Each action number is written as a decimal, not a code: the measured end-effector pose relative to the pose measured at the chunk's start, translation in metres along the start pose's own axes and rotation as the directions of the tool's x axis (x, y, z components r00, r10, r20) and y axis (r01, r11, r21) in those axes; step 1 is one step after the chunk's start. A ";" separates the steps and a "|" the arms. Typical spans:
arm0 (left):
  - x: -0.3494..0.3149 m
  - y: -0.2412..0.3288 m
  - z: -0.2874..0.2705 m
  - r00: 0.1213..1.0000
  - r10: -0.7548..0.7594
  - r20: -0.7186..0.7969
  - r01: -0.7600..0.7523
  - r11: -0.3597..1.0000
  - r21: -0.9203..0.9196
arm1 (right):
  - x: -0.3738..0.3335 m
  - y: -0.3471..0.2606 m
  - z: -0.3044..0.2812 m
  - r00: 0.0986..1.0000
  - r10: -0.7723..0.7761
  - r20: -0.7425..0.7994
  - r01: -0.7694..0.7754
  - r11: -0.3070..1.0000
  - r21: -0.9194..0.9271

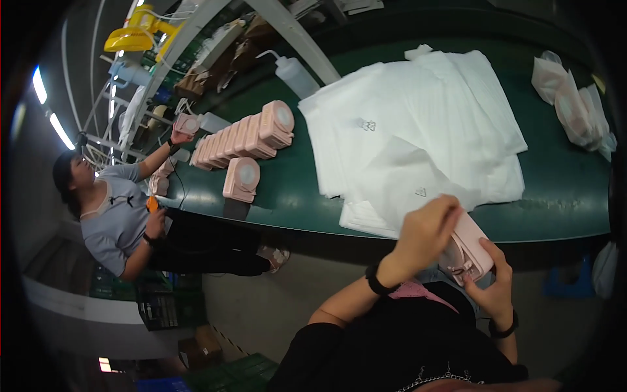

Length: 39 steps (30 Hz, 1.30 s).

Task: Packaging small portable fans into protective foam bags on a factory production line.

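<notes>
My right hand grips a pale pink plastic device with rounded edges, held tilted just off the table's near edge in front of my body. My left hand is at the device's upper left side, its fingers curled and pressed together. The fingertips overlap the edge of the white pouches, and what they pinch is hidden. Just beyond lies a broad, uneven pile of thin white packing pouches. The top pouch reaches toward my left hand, slightly crumpled.
Pink devices with round discs stand in a row on the green table; another sits nearer. Wrapped pink devices lie far right. Beyond are a squeeze bottle and a yellow fan. At left, a co-worker holds a pink device.
</notes>
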<state>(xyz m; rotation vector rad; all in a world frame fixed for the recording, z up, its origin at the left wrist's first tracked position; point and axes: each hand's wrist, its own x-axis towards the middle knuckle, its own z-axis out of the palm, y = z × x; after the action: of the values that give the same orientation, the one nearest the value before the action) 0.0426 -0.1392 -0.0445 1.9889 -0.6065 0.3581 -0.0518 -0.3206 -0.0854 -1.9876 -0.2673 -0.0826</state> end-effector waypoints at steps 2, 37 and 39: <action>-0.004 0.015 0.005 0.931 0.325 0.169 -0.339 0.939 0.063 | 0.004 -0.002 0.003 0.982 0.167 -0.090 -0.111 0.890 0.442; 0.036 0.040 -0.051 0.999 -0.038 -0.011 0.016 0.634 -0.773 | 0.054 -0.032 -0.005 0.836 -0.490 -0.248 0.524 0.847 0.094; 0.010 -0.025 -0.015 0.930 -0.245 0.275 0.367 0.681 -0.634 | 0.052 -0.036 -0.018 0.826 -0.472 -0.307 0.529 0.838 0.134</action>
<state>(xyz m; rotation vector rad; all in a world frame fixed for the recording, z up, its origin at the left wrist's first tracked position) 0.0651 -0.1192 -0.0514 1.3626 -0.4059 -0.2344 -0.0079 -0.3144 -0.0367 -1.6223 -0.6006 -0.6310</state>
